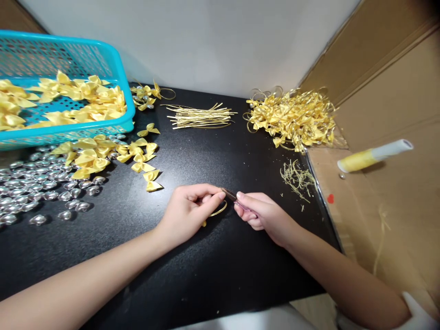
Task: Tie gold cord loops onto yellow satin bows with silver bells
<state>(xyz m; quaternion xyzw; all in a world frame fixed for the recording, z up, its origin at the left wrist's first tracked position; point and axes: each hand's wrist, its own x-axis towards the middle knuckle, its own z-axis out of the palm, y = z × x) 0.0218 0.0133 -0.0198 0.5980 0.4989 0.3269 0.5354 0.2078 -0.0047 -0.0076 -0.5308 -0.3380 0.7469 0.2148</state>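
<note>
- A thin gold cord (220, 211) is held near the front middle of the black desk (206, 266), bent into a loop that shows between the two hands.
- The left hand (187, 211) is closed, thumb and forefinger pinched on the cord; a scrap of yellow ribbon (204, 224) peeks out under its palm.
- The right hand (259, 214) is closed around a slim dark tool (231, 195), whose tip is brought up to the left fingertips; what the tool is cannot be told.
- The step in hand is judged to be the joining or trimming of the cord at the pinch point; a steady pinch and a fine, small motion of the tool tip are called for next.
- Loose yellow bows (103, 156) are scattered just left of the hands, beside a spread of silver heart beads (37, 188).
- A turquoise basket (68, 59), tilted at the rear left, is filled with more bows.
- A bundle of cut gold cords (199, 117) is laid at the back, and a heap of finished pieces (294, 117) at the rear right.
- Cord trimmings (297, 178) are strewn near the right hand, close to the desk edge.
- A yellow-and-white tube (373, 156) is left on the cardboard (395, 206) to the right.
- Nothing is seen to block the hands; the nearest bows lie apart from them.
</note>
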